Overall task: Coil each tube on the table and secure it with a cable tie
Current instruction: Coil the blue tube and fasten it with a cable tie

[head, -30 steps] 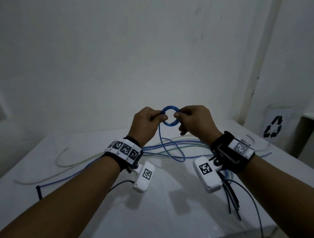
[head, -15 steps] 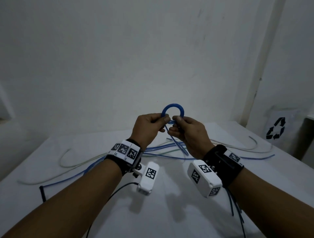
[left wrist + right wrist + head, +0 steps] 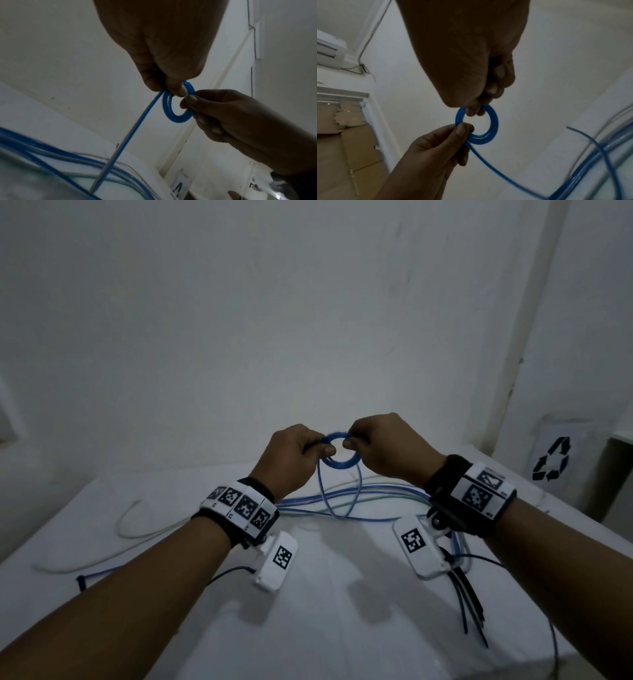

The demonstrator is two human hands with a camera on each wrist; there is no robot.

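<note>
While both hands hold the blue coil (image 3: 340, 453) up above the table (image 3: 171, 628), the winding step is in hand and, by the look of it, not finished. The left hand (image 3: 297, 460) pinches the coil's near-left side between thumb and fingers; the right hand (image 3: 383, 448) pinches the opposite side. Several turns lie stacked tight in the ring, and a loose tail (image 3: 337, 501) hangs from it in a long loop down to the other tubes (image 3: 376, 498) spread across the table.

Next, I judge, the tail has to be fed round again — one hand keeping the turns pinched so they don't spring apart, the other drawing slack up and laying it flush. Only then does a tie come in; black cable ties (image 3: 471, 601) lie on the table below the right wrist, untouched.

No container shows on the table — tubes and ties lie loose on the bare top.
</note>
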